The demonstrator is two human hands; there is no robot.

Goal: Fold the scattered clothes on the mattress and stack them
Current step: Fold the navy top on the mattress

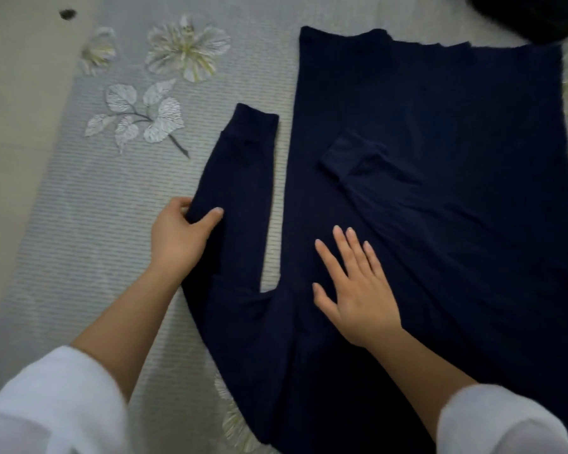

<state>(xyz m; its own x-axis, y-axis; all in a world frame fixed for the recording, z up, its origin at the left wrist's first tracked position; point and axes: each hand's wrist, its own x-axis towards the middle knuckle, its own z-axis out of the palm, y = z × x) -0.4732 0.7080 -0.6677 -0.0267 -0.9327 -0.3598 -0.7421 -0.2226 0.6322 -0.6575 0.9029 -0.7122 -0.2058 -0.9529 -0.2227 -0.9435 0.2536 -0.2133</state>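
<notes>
A navy long-sleeved sweater [440, 132] lies spread flat on the grey striped mattress [79, 224]. One sleeve is folded across the body, its cuff [341, 155] near the middle. The other sleeve [240, 172] lies out to the left, beside the body, cuff pointing away from me. My left hand [177, 237] grips this sleeve at its outer edge, thumb on top. My right hand [354, 290] presses flat on the sweater's body near the armpit, fingers spread.
The mattress cover has white flower and leaf prints [184, 50] at the upper left. A beige floor [10, 93] runs along the mattress's left edge. A dark item [538, 14] sits at the top right corner, partly out of view.
</notes>
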